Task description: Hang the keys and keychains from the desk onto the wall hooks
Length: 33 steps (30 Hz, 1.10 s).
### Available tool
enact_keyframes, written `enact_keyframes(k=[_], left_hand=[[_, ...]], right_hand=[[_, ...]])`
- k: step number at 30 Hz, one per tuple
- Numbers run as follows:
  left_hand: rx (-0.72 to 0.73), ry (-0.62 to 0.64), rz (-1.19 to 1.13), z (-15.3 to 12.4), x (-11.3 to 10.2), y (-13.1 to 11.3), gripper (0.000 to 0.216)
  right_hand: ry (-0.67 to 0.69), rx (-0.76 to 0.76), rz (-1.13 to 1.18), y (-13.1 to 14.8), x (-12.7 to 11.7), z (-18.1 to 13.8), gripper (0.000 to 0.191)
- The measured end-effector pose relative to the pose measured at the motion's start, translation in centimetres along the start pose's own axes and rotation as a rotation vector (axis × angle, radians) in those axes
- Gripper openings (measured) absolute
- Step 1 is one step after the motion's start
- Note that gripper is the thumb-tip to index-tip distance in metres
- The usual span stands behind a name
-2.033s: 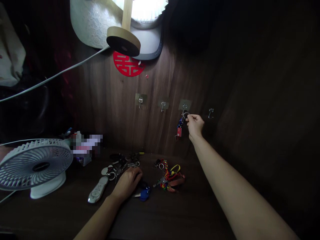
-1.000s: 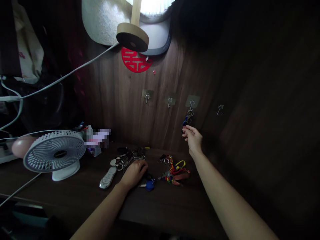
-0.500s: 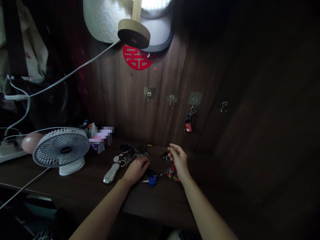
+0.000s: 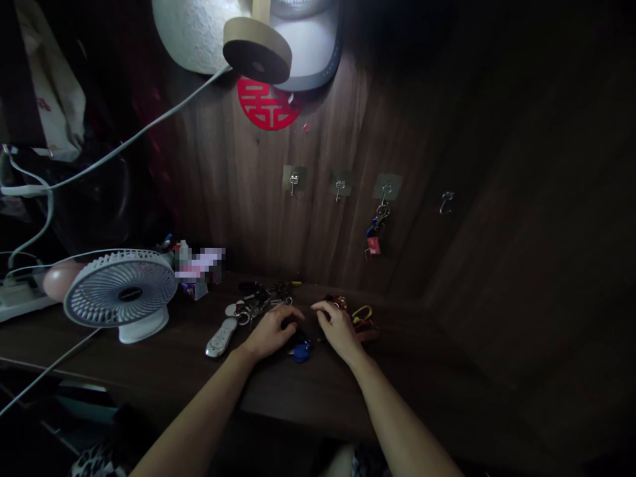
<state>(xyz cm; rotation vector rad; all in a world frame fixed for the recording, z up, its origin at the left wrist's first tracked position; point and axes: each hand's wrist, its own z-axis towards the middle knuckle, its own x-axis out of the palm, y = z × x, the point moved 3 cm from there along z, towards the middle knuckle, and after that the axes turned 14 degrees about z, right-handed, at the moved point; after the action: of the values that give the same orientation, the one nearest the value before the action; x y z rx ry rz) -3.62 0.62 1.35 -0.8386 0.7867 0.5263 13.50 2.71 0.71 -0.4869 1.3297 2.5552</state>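
Fingers of the left hand [image 4: 271, 333] lay close together, curled down over a dark object [image 4: 292, 324] on the dark wooden desk [image 4: 318, 391]; I cannot tell whether they were clamped on it. Fingers of the right hand [image 4: 338, 329] were bunched too, their tips pointing left toward the other hand with a narrow gap between the two. They covered what lay beneath them, so I cannot tell whether they held anything.

Just below that gap, a blue-headed key [image 4: 301, 352] lay with its long axis running roughly left to right. Its head was at the right end, and its blade pointed left, mostly hidden in shadow by the left hand. Farther from the person, a tangle of metal key rings [image 4: 261, 301] sat left of the hands, beside a silver key fob [image 4: 221, 338] slanting toward the near left. A yellow carabiner [image 4: 362, 313] and coloured cords [image 4: 368, 334] showed just past the right hand.

Rings this crowded could snag, so lifting one piece might drag its neighbours along. The dim light and dark surface could also hide a small dark item, and the smooth key might slip from fingertips or be nudged aside by either hand.
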Motion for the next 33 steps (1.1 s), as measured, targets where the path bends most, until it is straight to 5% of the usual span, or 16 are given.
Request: enact_keyframes(k=[12,33], left_hand=[[0.113,0.162,0.039,-0.3,0.4,-1.0,0.029],[-0.126,-0.040,0.110,0.0,-0.1,0.3,0.019]], right_hand=[[0.098,-0.046,-0.102,0.0,0.7,-0.4,0.025],[0.124,-0.091,-0.137,1.2,0.7,-0.5,0.025]])
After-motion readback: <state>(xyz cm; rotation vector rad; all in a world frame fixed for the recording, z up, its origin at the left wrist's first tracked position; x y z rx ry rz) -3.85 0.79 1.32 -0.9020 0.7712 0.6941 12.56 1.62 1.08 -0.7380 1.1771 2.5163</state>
